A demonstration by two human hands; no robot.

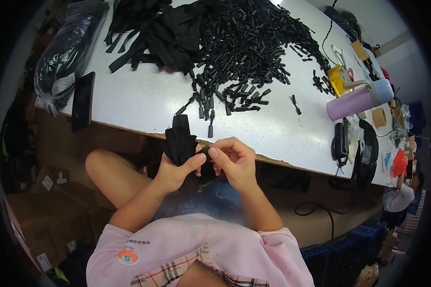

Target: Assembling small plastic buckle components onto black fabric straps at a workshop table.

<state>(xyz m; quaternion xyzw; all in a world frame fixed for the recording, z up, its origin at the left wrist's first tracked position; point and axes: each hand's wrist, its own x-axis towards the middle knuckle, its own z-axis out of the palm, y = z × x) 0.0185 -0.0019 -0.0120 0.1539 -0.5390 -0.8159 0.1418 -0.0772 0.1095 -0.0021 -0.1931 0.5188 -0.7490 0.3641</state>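
Note:
My left hand (173, 173) is closed round a bundle of black fabric strips (178, 141) just off the table's near edge. The bundle's ends stick up above my thumb. Close on its right, my right hand (238, 165) pinches the end of a small black piece (205, 152) between thumb and fingers, and my left thumb touches the same piece. Its exact kind is hidden by my fingertips. Beyond my hands, small black zipper pulls (249, 43) lie in a big heap on the white table (139, 103), with several scattered toward me. More black fabric strips (165, 33) are piled at its left.
A plastic-wrapped black bundle (69, 52) and a dark flat phone-like slab (83, 101) lie at the left. At the right are a purple bottle (350, 103), a yellow tape measure (339, 80) and black straps (366, 153). Cardboard boxes (57, 215) stand below left. Another person (400, 197) is at far right.

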